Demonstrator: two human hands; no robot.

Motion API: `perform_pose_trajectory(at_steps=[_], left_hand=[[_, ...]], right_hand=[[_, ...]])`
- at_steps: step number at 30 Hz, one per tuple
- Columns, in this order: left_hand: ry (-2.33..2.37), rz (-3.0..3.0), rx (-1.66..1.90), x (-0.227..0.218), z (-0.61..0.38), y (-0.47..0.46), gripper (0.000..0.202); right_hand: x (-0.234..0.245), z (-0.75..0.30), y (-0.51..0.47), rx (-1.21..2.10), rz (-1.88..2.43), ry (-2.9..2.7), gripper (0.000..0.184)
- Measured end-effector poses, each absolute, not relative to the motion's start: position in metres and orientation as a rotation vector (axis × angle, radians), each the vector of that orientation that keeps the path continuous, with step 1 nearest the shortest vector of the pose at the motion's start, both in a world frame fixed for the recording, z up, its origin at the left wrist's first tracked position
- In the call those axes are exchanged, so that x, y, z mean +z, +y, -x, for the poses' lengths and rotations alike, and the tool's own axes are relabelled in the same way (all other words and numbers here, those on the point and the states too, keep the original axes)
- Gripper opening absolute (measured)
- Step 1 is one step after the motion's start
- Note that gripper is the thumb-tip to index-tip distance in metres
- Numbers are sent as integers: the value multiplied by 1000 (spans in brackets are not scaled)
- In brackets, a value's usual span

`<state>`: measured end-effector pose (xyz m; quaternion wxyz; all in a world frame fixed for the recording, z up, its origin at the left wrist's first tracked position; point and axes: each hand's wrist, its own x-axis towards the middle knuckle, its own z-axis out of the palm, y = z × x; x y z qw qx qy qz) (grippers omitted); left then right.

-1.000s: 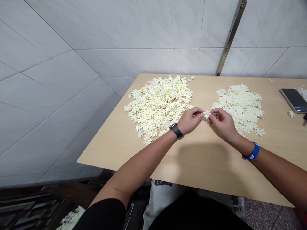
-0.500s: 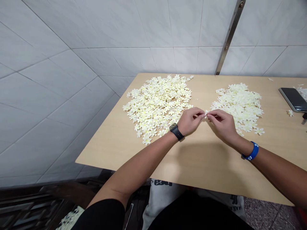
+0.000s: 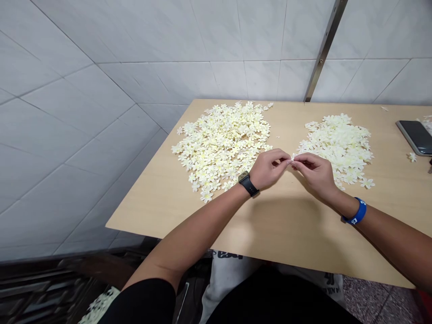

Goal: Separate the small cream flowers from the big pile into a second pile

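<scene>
My left hand [image 3: 268,169] and my right hand [image 3: 313,173] meet above the middle of the wooden table [image 3: 283,225], fingertips pinched together on one small white fabric flower [image 3: 292,158]. A wide pile of pale yellow-white flowers [image 3: 224,144] lies just left of my left hand. A second, denser pile of white flowers [image 3: 340,146] lies behind and right of my right hand. A black watch sits on my left wrist and a blue band on my right wrist.
A dark phone [image 3: 416,137] lies at the table's far right edge, with a stray flower [image 3: 411,156] near it. White tiled walls close in the left and back. A metal strip [image 3: 326,47] runs up the back wall. More flowers [image 3: 101,306] lie below at lower left.
The flower showed open between my fingertips a second ago; now it is nearly hidden in the pinch. My hands have stayed in place while the view shifted slightly.
</scene>
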<state>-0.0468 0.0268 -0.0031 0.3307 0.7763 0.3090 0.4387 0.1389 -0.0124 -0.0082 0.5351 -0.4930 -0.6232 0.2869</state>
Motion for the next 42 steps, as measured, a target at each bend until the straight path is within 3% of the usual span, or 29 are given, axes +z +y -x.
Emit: perform_pose_trajectory(at_steps=[22,42], left_hand=[[775,-2074,1141,-2,48,28,18],[789,-2075,1131,1,49,28,19]], right_hand=[[-6,-141,-11,695,1171,-1479,6],[-4,-142,-10,733,1137,-1510,14]])
